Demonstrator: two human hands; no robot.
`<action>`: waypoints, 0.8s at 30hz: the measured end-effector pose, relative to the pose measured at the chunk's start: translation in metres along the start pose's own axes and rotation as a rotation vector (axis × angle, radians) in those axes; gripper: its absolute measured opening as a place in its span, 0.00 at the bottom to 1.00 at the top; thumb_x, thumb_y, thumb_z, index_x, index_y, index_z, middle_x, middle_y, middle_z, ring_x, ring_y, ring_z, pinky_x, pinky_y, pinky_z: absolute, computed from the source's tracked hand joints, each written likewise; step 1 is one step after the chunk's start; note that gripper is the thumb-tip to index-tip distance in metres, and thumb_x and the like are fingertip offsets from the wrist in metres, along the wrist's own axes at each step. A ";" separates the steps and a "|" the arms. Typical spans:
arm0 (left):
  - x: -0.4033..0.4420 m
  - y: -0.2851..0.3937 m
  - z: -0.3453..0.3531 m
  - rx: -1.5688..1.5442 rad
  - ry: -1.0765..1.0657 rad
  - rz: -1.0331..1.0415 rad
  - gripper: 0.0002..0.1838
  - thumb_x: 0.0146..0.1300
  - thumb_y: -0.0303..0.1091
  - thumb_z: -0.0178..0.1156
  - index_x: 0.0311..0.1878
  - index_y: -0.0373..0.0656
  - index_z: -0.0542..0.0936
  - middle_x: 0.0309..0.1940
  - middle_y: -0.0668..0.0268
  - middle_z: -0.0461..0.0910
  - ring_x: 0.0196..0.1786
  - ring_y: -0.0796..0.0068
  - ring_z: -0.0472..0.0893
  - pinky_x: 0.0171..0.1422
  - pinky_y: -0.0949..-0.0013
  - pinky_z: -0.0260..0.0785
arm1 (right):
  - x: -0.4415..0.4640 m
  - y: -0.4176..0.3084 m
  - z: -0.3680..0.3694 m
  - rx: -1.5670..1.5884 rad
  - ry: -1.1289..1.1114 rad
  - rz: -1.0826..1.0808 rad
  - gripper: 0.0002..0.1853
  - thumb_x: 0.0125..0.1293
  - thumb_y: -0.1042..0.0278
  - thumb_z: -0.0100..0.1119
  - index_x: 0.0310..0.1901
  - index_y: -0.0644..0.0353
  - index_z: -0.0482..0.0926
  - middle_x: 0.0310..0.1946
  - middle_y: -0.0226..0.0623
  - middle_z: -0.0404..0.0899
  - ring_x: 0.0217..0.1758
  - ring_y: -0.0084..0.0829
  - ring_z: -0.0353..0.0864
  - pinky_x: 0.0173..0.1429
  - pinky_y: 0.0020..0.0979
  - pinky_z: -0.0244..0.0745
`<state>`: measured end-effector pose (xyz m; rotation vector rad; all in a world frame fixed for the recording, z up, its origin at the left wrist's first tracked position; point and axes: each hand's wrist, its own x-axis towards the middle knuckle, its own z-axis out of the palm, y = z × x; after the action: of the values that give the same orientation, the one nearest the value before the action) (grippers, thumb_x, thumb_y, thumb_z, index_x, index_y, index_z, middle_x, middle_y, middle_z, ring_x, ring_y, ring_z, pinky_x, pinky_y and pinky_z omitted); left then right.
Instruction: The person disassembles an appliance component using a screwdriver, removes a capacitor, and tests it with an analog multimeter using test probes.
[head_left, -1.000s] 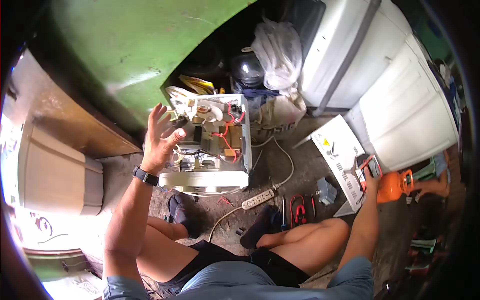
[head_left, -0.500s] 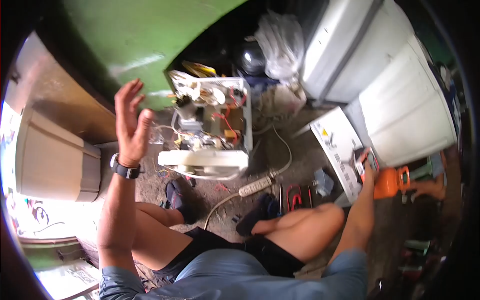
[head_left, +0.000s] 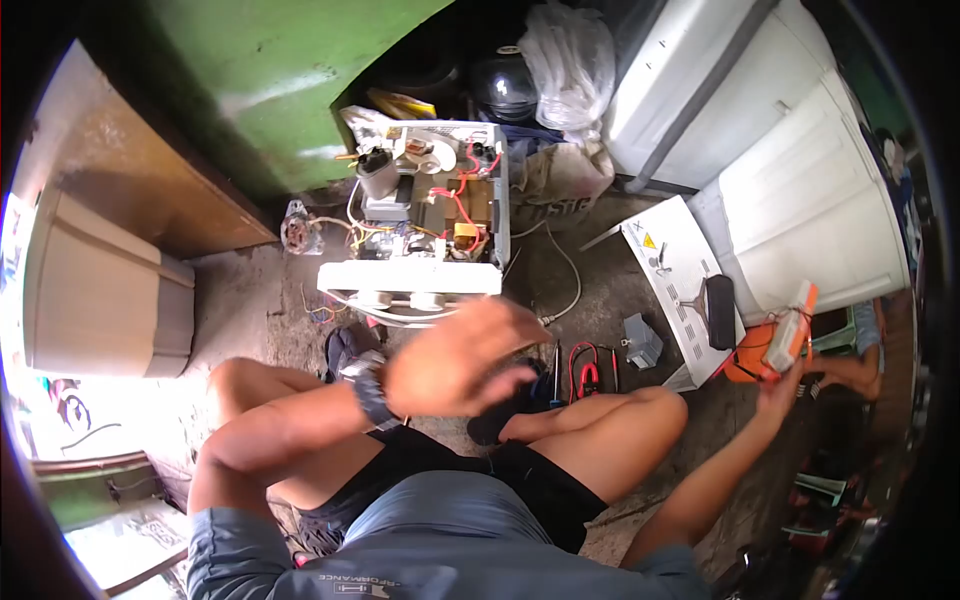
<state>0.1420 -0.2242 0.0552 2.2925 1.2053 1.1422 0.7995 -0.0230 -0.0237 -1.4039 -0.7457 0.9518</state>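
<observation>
My left hand (head_left: 460, 362) is in the air over my lap, below the front panel of an opened appliance (head_left: 412, 277); its fingers are blurred but apart, with nothing seen in them. At the right, my right hand (head_left: 778, 392) holds an orange and white box (head_left: 790, 332) in front of an orange container (head_left: 745, 355). Left of that box, a white metal panel (head_left: 665, 262) with a yellow warning label leans at an angle, a black case (head_left: 720, 310) lying on it. Red wires and grey parts show inside the appliance.
A grey metal part (head_left: 642, 342) and red-handled pliers (head_left: 589, 377) lie on the floor near my knee. Further back are a plastic bag (head_left: 568, 75) and a large white casing (head_left: 810, 190). Another person's limb (head_left: 850, 372) shows at the far right.
My left hand has swung from beside the appliance down and right over my lap. My right hand has moved right and now holds the orange and white box.
</observation>
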 end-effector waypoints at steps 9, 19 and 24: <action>0.036 0.059 0.103 -1.135 0.135 -0.504 0.46 0.79 0.50 0.65 0.84 0.36 0.51 0.74 0.51 0.70 0.72 0.61 0.76 0.71 0.57 0.74 | -0.306 -0.037 0.235 -0.232 -0.431 -0.573 0.43 0.71 0.42 0.68 0.77 0.66 0.69 0.70 0.51 0.75 0.71 0.45 0.78 0.75 0.45 0.72; -0.004 -0.004 0.010 -0.959 0.457 -0.625 0.41 0.81 0.34 0.64 0.83 0.36 0.48 0.68 0.58 0.74 0.68 0.72 0.75 0.72 0.64 0.72 | -0.355 0.030 0.333 -0.220 -0.702 -0.853 0.57 0.60 0.40 0.83 0.80 0.62 0.60 0.68 0.57 0.73 0.72 0.49 0.75 0.70 0.48 0.76; -0.020 -0.033 -0.024 -0.959 0.404 -0.694 0.30 0.82 0.41 0.63 0.77 0.40 0.64 0.65 0.64 0.79 0.67 0.76 0.76 0.75 0.65 0.68 | -0.336 0.026 0.361 0.288 -1.093 -0.127 0.59 0.70 0.44 0.75 0.87 0.57 0.43 0.67 0.48 0.77 0.63 0.35 0.85 0.63 0.37 0.84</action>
<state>0.0988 -0.2223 0.0405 0.8750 1.0752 1.4604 0.3247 -0.1538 0.0094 -0.4866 -1.3924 1.6529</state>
